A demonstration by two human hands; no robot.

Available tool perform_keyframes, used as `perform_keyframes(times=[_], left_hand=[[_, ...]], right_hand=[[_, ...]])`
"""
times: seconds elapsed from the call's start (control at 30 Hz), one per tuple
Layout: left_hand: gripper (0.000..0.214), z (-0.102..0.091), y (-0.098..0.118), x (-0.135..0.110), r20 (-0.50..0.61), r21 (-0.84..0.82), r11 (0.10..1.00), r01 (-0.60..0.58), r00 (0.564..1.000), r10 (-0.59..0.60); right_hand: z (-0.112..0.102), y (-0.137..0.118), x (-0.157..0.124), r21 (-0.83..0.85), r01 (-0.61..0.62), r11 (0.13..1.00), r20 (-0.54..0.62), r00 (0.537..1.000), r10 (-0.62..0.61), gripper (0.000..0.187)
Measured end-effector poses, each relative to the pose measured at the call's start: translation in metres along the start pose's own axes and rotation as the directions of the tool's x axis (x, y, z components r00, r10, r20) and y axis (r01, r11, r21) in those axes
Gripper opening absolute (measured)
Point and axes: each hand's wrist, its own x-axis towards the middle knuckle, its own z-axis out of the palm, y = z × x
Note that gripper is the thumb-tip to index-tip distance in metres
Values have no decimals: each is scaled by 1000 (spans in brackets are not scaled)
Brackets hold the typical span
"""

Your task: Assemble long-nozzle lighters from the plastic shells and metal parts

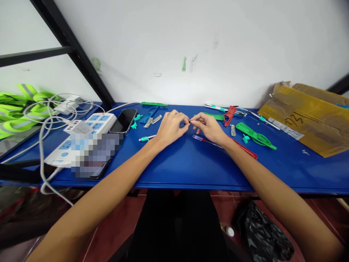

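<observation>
Over the middle of the blue table, my left hand [172,126] and my right hand [208,126] meet fingertip to fingertip. Both are pinched around a tiny dark piece [189,121], too small to name. Below my right hand lies a screwdriver [199,138] with a clear purple handle, its shaft running under the wrist. A metal rod with a teal collar [147,138] pokes out beside my left hand. Small clear plastic parts [148,122] and a blue plastic part [151,114] lie left of it. A red plastic part [229,115] sits behind my right hand.
Green plastic parts [256,135] and a small teal clip [245,139] lie to the right, before a taped cardboard box [308,116]. At left are a phone [124,120], a white power strip [94,125] with looping cables, and yellow reflective straps [16,109]. A wall stands behind.
</observation>
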Motion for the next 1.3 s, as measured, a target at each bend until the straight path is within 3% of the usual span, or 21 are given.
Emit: perform_keyframes(times=[0.4, 0.63, 1.17, 1.3], left_hand=[[5, 4, -2, 0, -8, 39, 999, 25, 1000, -25], [5, 1, -6, 1, -7, 46, 999, -2, 1000, 2], [2, 5, -19, 3, -64, -227, 974, -16, 998, 1], [2, 5, -18, 3, -65, -253, 967, 0, 998, -17]], right_hand=[[2, -3, -2, -91, 44, 995, -1, 999, -45, 20], [3, -2, -1, -19, 52, 998, 1, 999, -52, 27], [5, -7, 0, -12, 26, 1000, -56, 998, -26, 32], [-4, 1, 1, -203, -2, 979, -101, 995, -19, 17]])
